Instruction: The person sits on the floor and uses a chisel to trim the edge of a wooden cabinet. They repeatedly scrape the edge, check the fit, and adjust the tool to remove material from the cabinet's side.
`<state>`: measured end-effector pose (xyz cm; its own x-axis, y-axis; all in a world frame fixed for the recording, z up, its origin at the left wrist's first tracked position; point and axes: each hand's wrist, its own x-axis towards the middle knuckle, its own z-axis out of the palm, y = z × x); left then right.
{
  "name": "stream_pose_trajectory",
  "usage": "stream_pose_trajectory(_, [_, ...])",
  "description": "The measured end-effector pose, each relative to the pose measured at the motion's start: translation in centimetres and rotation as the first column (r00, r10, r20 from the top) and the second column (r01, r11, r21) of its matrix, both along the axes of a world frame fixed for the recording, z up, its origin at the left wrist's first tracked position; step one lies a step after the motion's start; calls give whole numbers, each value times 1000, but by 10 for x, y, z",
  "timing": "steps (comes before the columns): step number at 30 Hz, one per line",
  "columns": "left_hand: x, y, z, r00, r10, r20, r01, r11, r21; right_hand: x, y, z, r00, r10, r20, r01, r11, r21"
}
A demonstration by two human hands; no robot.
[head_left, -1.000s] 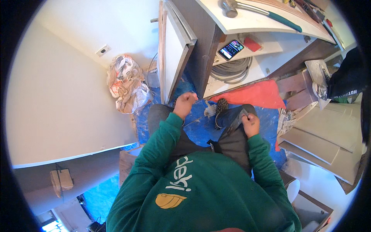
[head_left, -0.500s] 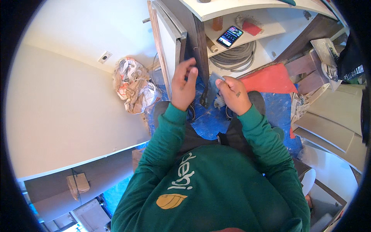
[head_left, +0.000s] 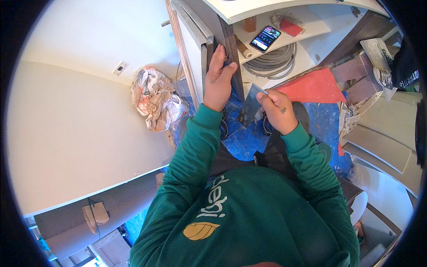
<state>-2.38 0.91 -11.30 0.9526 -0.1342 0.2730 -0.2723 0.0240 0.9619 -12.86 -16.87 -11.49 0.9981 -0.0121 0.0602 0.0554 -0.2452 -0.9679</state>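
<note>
My left hand (head_left: 217, 84) is raised with its fingers stretched out and nothing in it. Its fingertips overlap the dark side panel (head_left: 231, 55) of the cabinet; whether they touch it I cannot tell. My right hand (head_left: 280, 111) pinches a dark grey rectangular sheet (head_left: 250, 106) that looks like sandpaper. The sheet hangs tilted to the left of that hand, above the floor between my feet. Ahead of my hands, a phone (head_left: 265, 38) with a lit screen lies on the cabinet shelf (head_left: 307, 32). A coiled grey hose (head_left: 273, 62) sits below it.
Leaning panels (head_left: 187, 49) stand left of the cabinet, beside a crumpled plastic bag (head_left: 153, 98). A red sheet (head_left: 311, 91) lies on the blue floor covering (head_left: 242, 147). Cabinet doors (head_left: 378, 142) and a trowel (head_left: 383, 75) are at the right. A large pale panel (head_left: 84, 138) fills the left.
My left hand has moved forward and its fingers have straightened toward the cabinet's side panel. My right hand has shifted slightly right, and the grey sheet now shows more of its flat face.
</note>
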Motion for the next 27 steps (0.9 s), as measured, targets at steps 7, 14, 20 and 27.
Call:
stream_pose_trajectory(7, [-1, 3, 9, 989, -20, -147, -2, 989, -149, -6, 1, -4, 1000, -19, -22, 20, 999, 37])
stream_pose_trajectory(14, [3, 2, 16, 976, -35, -216, -4, 984, -176, 0, 5, 0, 997, -32, 76, 36, 998, -50])
stream_pose_trajectory(20, [-16, 5, 13, 993, 107, -59, -112, 990, -88, 28, 26, 42, 976, -86, 202, 134, 962, -237])
stream_pose_trajectory(27, [-52, 13, -10, 983, 157, 99, -170, 974, 151, 66, 45, 44, 940, -70, 334, 182, 931, -316])
